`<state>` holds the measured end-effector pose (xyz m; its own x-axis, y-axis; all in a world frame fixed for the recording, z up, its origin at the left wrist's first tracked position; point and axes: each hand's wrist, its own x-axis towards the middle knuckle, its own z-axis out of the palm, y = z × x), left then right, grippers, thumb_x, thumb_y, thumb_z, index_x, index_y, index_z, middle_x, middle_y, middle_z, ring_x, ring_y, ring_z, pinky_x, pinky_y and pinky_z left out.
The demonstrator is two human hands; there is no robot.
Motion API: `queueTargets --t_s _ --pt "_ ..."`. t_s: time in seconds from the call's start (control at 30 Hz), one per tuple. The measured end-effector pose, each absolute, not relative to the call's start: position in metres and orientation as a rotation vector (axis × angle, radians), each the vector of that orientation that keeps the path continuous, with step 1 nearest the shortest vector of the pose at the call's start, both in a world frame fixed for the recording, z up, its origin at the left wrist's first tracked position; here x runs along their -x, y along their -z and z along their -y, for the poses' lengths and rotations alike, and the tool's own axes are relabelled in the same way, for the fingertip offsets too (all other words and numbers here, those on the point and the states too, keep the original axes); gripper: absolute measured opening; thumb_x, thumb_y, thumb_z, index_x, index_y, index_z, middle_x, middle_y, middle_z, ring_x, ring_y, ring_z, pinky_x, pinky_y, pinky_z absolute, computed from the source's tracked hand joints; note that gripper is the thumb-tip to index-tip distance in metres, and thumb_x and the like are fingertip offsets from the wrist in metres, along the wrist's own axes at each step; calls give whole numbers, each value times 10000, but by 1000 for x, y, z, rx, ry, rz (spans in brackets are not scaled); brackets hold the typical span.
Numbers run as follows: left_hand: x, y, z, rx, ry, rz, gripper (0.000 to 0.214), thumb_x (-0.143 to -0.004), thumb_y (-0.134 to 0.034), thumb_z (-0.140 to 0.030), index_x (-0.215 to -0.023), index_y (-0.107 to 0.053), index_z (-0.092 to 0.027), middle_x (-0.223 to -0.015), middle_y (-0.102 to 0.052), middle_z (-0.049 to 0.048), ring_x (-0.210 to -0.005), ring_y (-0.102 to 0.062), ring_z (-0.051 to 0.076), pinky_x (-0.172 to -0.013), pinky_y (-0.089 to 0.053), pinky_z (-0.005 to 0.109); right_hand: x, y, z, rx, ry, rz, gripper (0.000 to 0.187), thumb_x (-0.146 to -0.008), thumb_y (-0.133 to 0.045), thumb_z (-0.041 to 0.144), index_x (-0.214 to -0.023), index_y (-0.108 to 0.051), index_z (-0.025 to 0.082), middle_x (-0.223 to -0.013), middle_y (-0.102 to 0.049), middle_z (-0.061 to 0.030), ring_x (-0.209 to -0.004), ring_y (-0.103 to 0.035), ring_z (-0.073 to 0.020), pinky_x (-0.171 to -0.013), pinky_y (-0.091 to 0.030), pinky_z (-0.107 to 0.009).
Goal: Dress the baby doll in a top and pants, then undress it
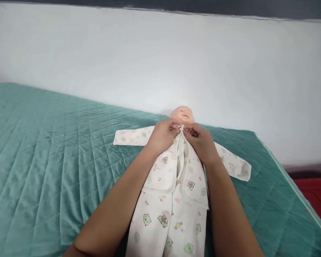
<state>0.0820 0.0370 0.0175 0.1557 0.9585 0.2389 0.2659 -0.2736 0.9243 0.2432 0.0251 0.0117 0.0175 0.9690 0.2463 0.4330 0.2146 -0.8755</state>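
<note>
A baby doll (182,113) lies on its back, its head close to the wall. It wears a white printed baby jacket (163,167) with both sleeves spread out sideways, and matching trousers (152,221) below. Just under the doll's chin, my left hand (166,134) pinches one front edge of the jacket at the neck. Opposite it, my right hand (199,137) pinches the other front edge, the two hands nearly touching. Below them the jacket front hangs apart in a narrow gap. My fingers partly hide the collar and any fastener there.
A green quilted cover (56,160) lies beneath the doll, with a pale piped edge on the right. A white wall (149,53) rises directly behind. Something red (315,196) stands beyond the right edge.
</note>
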Motion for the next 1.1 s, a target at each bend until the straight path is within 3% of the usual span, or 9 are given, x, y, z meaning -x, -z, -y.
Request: queueTargets --t_s 0.27,0.47,0.7,0.83,0.97,1.1 --pt "-87 -20 -32 -1648 -1128 -1233 218 -875 -649 -289 -1070 -694 -205 -856 -747 15 -820 -693 173 -764 -489 286 -241 -14 -23 1421 -692 1640 149 -801 -621 324 -905 -654 222 -917 -602 -8 -742 -476 -145 -738 -405 -324" --pt "-93 -21 -29 -1491 -1152 -1352 414 -818 -581 -125 -1225 -583 -199 -834 -722 6 -783 -658 161 -710 -475 276 -236 -11 -21 1405 -663 1628 175 -772 -635 308 -926 -608 228 -927 -572 -15 -754 -476 -150 -734 -424 -315" --pt "-90 -21 -30 -1376 -1127 -1249 542 -778 -609 -104 -1307 -535 -199 -941 -698 29 -819 -640 147 -712 -485 254 -237 -10 -16 1411 -715 1601 243 -804 -649 342 -1012 -580 237 -905 -566 -1 -757 -476 -148 -757 -430 -315" --pt "-90 -20 -33 -1441 -1116 -1236 444 -786 -581 -91 -1213 -620 -209 -937 -681 19 -810 -632 139 -732 -485 256 -236 -10 -13 1415 -755 1530 260 -803 -665 348 -1019 -578 232 -901 -569 4 -761 -486 -145 -768 -430 -315" --pt "-90 -16 -36 -1674 -1135 -1241 295 -827 -543 -113 -1023 -733 -225 -1012 -690 27 -907 -642 167 -861 -490 306 -236 -6 -10 1411 -758 1475 251 -825 -666 385 -1015 -604 233 -904 -578 6 -773 -499 -149 -770 -428 -316" --pt "-90 -13 -38 -1806 -1101 -1304 249 -866 -559 -177 -1007 -755 -238 -1107 -687 44 -974 -646 191 -932 -479 339 -236 -4 -7 1407 -715 1458 192 -844 -650 385 -962 -627 235 -894 -594 5 -769 -502 -151 -768 -426 -315"
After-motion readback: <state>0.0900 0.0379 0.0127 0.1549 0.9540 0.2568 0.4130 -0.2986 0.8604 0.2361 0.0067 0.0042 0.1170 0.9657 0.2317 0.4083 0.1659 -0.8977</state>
